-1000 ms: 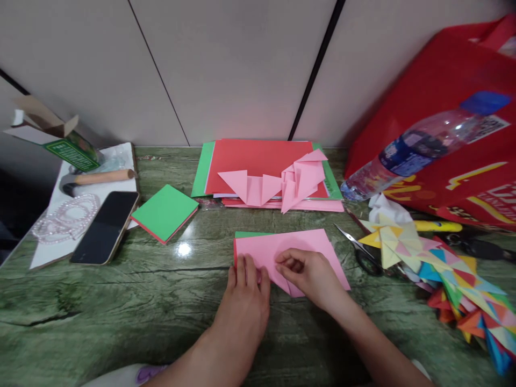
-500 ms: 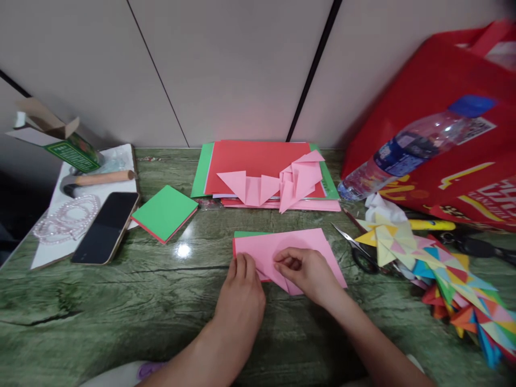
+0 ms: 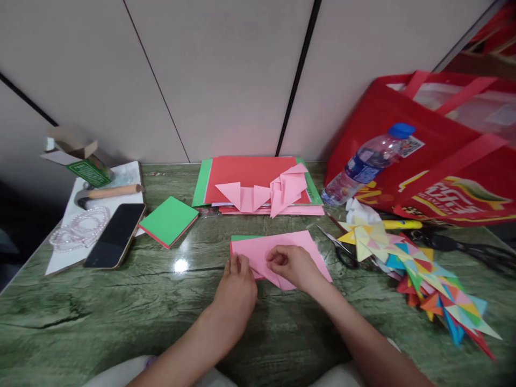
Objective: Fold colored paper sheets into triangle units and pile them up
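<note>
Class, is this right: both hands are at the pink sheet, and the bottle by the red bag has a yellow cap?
Not quite: the head view shows a blue cap, not yellow, on the bottle by the red bag. The left hand and right hand are at the pink sheet.

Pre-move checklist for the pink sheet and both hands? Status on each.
1. Left hand on the pink sheet: ok, fingers at its left side.
2. Right hand grip: cannot tell, curled fingers hide any contact.
3. Sheet squared over the green paper beneath: not ok, green juts out at the upper left.
4. Fold at the near edge crisp: cannot tell, hands partly cover it.
5. Scissors apart from both hands: ok, right of the sheet.
6. Plastic bottle upright: not ok, tilted toward the red bag; cap on.
</note>
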{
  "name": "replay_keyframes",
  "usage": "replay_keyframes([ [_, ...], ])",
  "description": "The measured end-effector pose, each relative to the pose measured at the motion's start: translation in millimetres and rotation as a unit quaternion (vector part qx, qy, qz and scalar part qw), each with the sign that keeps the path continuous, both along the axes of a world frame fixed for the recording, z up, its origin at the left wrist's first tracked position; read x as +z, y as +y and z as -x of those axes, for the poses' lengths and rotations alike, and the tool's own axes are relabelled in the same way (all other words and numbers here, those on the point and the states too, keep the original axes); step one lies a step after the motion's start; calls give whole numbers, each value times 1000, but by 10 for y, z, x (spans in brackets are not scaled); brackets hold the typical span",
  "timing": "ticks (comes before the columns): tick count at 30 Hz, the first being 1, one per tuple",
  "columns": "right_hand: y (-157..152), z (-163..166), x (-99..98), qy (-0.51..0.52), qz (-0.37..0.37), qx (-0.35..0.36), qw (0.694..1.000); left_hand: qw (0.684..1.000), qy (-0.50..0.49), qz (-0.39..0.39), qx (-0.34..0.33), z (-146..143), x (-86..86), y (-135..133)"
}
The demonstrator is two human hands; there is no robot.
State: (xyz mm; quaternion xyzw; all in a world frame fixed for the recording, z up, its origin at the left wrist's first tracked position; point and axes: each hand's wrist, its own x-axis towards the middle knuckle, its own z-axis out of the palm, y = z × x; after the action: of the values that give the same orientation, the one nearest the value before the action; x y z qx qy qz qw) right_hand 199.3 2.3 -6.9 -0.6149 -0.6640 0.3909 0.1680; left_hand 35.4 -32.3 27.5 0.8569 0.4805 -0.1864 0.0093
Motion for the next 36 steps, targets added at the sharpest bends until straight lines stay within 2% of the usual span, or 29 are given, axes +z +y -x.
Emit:
replay_keyframes([
  [5,25,26,69,-32,-10,21,999,999,-12,22,39,-7,-11,6],
  [10,33,47,131,-49,-19,34,998,994,19,56,91,-87,22,3],
  [17,36,27,148,-62,-27,55,996,994,35,87,63,-97,56,-50],
  [26,40,10,167,-86,-31,64,994,988,2,153,13,-8,-86,-36],
  [36,46,-4,141,-56,-22,68,996,984,-4,181,-2,2,19,-29],
])
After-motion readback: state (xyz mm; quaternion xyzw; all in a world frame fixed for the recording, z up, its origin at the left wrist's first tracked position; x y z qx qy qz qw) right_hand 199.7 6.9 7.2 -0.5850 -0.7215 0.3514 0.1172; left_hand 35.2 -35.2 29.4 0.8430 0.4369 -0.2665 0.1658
